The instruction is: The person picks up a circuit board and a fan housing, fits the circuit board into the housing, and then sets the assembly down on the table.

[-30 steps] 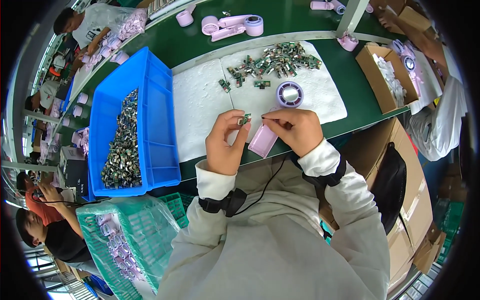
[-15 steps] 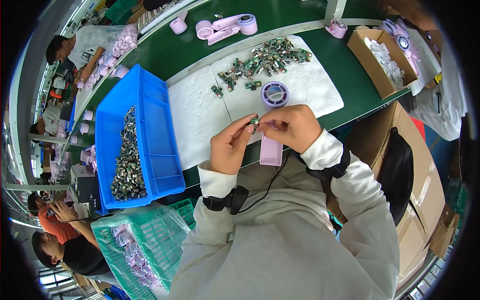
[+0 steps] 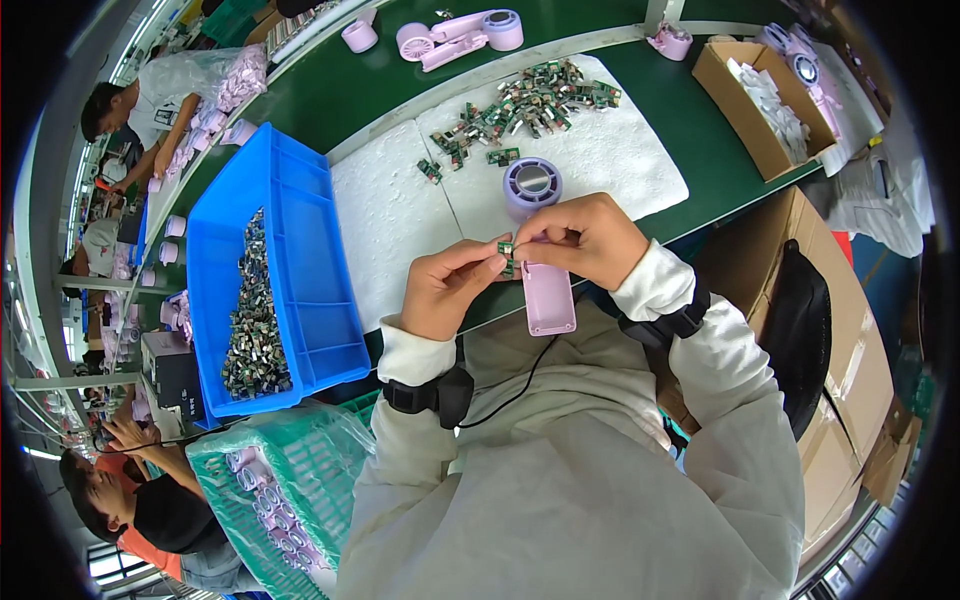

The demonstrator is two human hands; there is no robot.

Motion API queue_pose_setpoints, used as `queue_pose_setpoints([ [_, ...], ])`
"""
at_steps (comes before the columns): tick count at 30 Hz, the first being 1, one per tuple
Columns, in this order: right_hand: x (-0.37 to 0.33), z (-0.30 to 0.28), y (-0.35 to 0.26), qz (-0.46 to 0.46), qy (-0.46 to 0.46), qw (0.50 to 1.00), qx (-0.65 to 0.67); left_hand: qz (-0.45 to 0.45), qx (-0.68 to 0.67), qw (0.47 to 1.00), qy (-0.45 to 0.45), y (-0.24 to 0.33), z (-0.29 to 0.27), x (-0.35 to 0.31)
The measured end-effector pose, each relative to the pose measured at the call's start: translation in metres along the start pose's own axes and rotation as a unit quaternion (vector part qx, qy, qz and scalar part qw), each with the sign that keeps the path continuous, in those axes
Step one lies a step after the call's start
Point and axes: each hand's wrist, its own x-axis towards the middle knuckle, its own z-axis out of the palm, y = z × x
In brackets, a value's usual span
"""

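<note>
My left hand (image 3: pixel 440 292) pinches a small green circuit board (image 3: pixel 506 248) between thumb and fingertips. Close against the board, my right hand (image 3: pixel 596 244) has its thumb and fingers pressed together; what is between them is hidden. Below the right hand a pink handheld-fan body lies with its open handle shell (image 3: pixel 550 302) toward me and its round lilac fan head (image 3: pixel 532 184) away from me. The right fingers cover the part between handle and head.
A white foam sheet (image 3: pixel 385 215) bears a pile of circuit boards (image 3: pixel 530 105). At left, a blue bin (image 3: pixel 325 320) holds many more. Fan parts (image 3: pixel 460 42) lie on the far green table; a cardboard box (image 3: pixel 745 130) with white pieces stands right. A green crate (image 3: pixel 225 535) sits lower left.
Both hands have shifted slightly left in the picture, with the board still in the left fingers. The handle shell now shows a little more to the right and lower.
</note>
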Motion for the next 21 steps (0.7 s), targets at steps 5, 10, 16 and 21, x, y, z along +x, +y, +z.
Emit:
queue_pose_setpoints([
  [5, -0.001, 0.002, 0.004, -0.035, 0.003, 0.999, -0.04, 0.056, 0.025, 0.998, 0.0, -0.003, 0.004, -0.002],
  [10, 0.001, -0.007, -0.007, -0.03, -0.003, 0.994, -0.106, 0.069, 0.01, 0.996, 0.059, -0.006, 0.013, -0.003],
  [16, -0.003, -0.007, -0.003, -0.158, -0.086, 0.963, -0.199, 0.044, 0.025, 0.995, 0.09, -0.01, 0.016, -0.001],
  [21, 0.001, -0.009, 0.002, -0.209, -0.031, 0.953, -0.215, 0.043, 0.015, 0.992, 0.119, -0.005, 0.019, -0.002],
])
